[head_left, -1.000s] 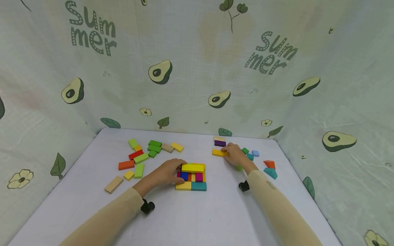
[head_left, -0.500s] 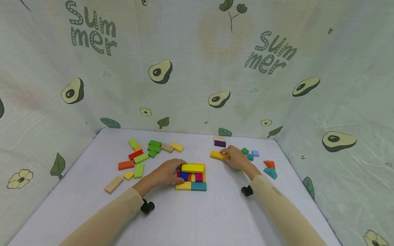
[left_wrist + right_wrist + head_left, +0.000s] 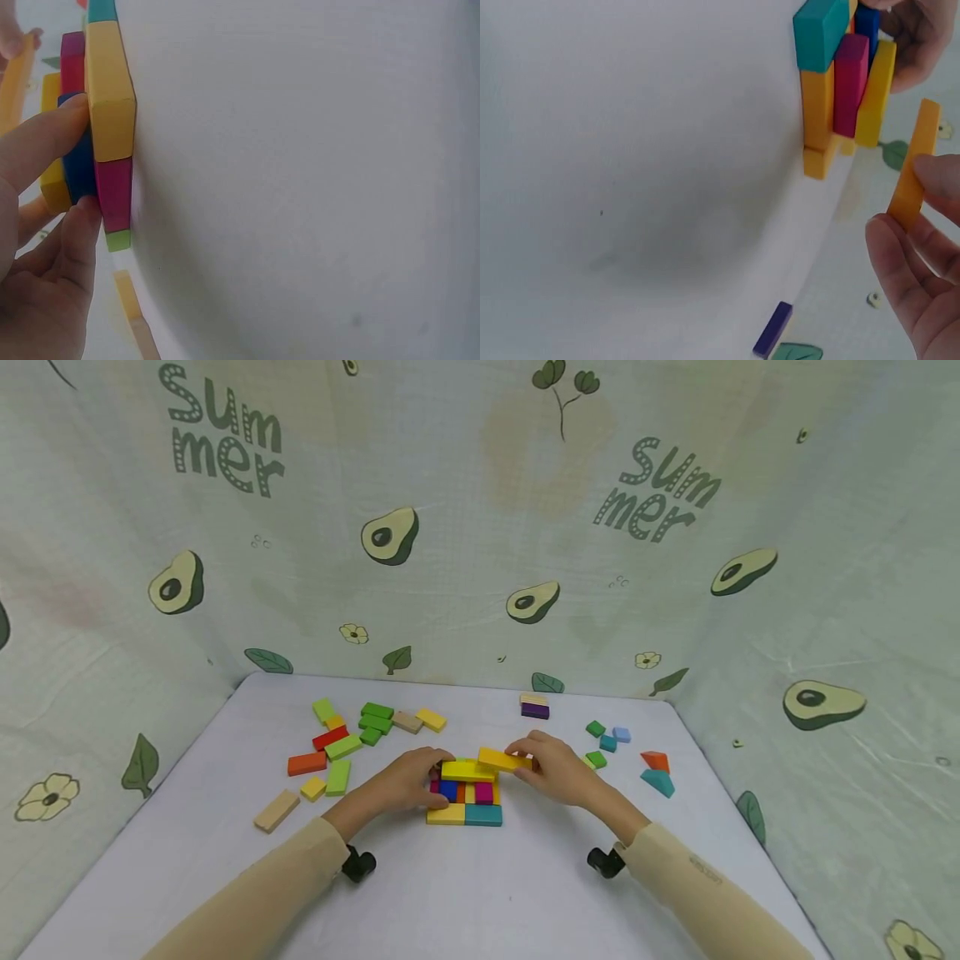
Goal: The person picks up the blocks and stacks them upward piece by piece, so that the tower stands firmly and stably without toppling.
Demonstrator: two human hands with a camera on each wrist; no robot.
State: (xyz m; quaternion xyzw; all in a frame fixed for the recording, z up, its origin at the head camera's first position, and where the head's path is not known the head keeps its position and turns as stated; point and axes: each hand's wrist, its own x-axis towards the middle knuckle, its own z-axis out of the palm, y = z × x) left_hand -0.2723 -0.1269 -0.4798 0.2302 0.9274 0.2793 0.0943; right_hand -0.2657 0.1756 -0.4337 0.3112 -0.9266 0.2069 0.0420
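Observation:
My left hand [image 3: 408, 779] grips the left end of a low stack of coloured wooden blocks. In the left wrist view, its thumb and fingers close around the blue block [image 3: 78, 154] there. A yellow block [image 3: 467, 771] lies on top of the stack. At the front of the base are a pale yellow block [image 3: 446, 814] and a teal block [image 3: 483, 815]. My right hand [image 3: 558, 768] pinches a yellow-orange block [image 3: 916, 166] between thumb and fingers. That block is held tilted above the stack's right end, apart from it in the right wrist view.
Loose green, red, yellow and plain wood blocks, among them a red block [image 3: 307, 763], lie to the left. A purple block [image 3: 535, 711] is at the back. Small green and blue blocks and a teal piece [image 3: 658, 782] lie to the right. A printed cloth [image 3: 465, 527] hangs behind.
My right hand has lifted the yellow-orange block off the table and carried it left, to above the stack. My left hand has stayed in place on the stack.

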